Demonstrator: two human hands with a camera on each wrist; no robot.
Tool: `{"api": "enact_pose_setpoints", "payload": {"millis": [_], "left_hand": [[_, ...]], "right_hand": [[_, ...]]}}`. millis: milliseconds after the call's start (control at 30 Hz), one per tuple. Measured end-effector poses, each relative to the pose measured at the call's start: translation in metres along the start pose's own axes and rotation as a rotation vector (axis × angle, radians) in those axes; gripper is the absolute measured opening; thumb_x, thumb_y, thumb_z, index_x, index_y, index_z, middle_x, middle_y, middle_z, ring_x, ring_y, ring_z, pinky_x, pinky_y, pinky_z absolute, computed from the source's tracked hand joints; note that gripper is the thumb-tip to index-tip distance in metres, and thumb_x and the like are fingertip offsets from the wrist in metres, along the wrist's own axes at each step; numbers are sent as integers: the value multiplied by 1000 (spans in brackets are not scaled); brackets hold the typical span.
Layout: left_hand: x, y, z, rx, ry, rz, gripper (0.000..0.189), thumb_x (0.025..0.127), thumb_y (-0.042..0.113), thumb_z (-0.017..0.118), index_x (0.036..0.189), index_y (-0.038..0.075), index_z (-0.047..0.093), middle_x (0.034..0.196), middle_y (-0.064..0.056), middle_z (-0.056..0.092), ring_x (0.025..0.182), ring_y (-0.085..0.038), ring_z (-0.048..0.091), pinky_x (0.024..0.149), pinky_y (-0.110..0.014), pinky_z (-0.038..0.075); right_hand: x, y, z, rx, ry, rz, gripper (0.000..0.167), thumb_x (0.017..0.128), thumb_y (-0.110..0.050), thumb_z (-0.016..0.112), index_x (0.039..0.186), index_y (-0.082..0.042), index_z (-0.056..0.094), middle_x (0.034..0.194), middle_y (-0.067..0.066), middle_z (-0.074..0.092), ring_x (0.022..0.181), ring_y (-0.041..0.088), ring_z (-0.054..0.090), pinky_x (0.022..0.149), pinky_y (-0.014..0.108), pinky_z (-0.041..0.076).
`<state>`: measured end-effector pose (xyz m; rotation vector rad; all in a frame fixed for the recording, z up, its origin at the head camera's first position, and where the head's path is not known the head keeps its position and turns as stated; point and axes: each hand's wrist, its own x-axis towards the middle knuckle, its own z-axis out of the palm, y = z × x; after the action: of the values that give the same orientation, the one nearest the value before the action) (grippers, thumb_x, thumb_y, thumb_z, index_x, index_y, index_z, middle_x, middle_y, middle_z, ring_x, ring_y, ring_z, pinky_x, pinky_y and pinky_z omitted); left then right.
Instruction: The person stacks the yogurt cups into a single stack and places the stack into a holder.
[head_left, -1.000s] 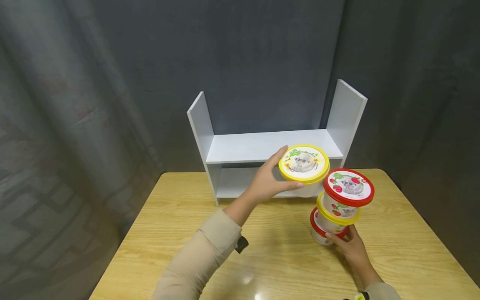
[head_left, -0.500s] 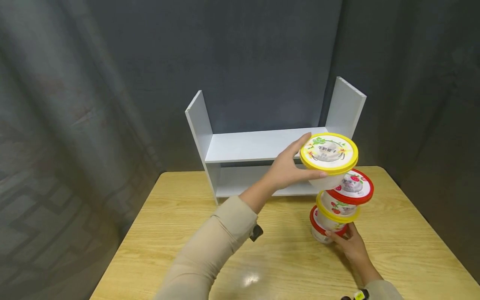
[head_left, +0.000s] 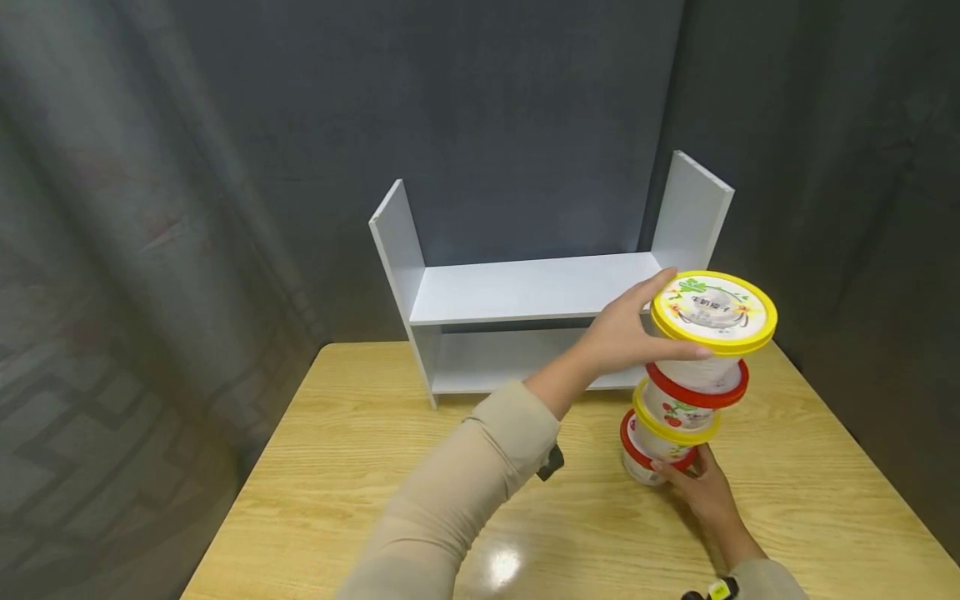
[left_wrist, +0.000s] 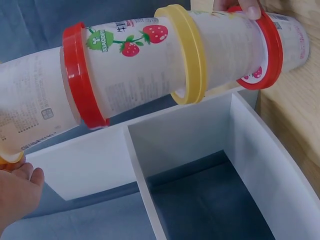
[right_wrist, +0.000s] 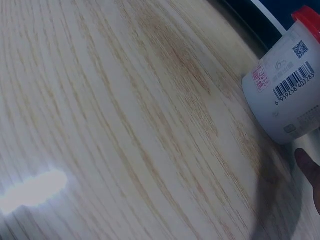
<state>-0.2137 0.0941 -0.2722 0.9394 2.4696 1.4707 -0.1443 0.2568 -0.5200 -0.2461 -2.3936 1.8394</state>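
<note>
The top tub (head_left: 712,312), smooth, tapered and yellow-lidded, is in the left grip (head_left: 626,335), held by its lid rim directly above the upper red-lidded tub (head_left: 686,412), before the white shelf's (head_left: 525,289) right end. Below, the lower yellow-lidded tub (head_left: 660,446) rests on the bottom tub (head_left: 640,468). The right grip (head_left: 708,497) holds the bottom tub near its red lid on the wood-grained desk (head_left: 360,467), in front of the shelf.

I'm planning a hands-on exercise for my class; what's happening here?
A person seems to be stacking four lidded tubs on a wooden table. The left grip holds the top yellow-lidded tub, apparently meeting the strawberry-printed tub below; the right grip steadies the bottom red-lidded tub. A white shelf stands behind.
</note>
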Motion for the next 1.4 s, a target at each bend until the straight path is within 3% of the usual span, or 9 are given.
{"api": "enact_pose_setpoints", "payload": {"millis": [333,633,800,1133,1300,1400], "left_hand": [[7,5,10,14,-47,-24,84,65,32,74,134,32,26,127,20,34,107,3,34,83,-21,39],[10,5,12,-3,-66,-41,84,65,31,74,134,30,26,127,18,34,105,2,36,82,-21,39],[9,3,11,-31,-67,-39,85,66,29,74,135,29,24,129,17,33,107,1,34,83,-22,39],[2,-4,4,-22,6,-64,83,66,35,73,133,36,25,133,20,26,119,-1,26,91,-34,35],[-4,-12,0,-59,46,-75,81,66,36,73,132,38,26,134,20,25,120,-3,26,91,-36,36],[-8,-18,-4,-77,74,-71,80,65,36,73,132,39,28,133,20,26,120,-3,26,92,-37,35]], "right_hand": [[-2,0,0,10,3,24,72,80,-26,61,136,-16,17,127,15,32,98,2,35,72,11,37],[-2,-3,0,3,-8,37,74,80,-28,61,136,-12,15,129,18,31,109,23,33,72,12,37],[-2,-4,0,-1,-19,32,74,81,-27,61,136,-10,15,129,19,31,109,24,33,72,11,36],[-1,-6,1,-1,-32,54,77,81,-28,61,137,-8,12,130,21,29,113,31,31,73,15,36],[1,-4,3,-12,-14,35,74,80,-27,61,136,-10,15,130,18,31,111,26,32,74,14,35],[2,-4,3,-4,-13,27,73,80,-25,61,135,-11,16,127,16,32,106,17,35,73,14,37]]}}
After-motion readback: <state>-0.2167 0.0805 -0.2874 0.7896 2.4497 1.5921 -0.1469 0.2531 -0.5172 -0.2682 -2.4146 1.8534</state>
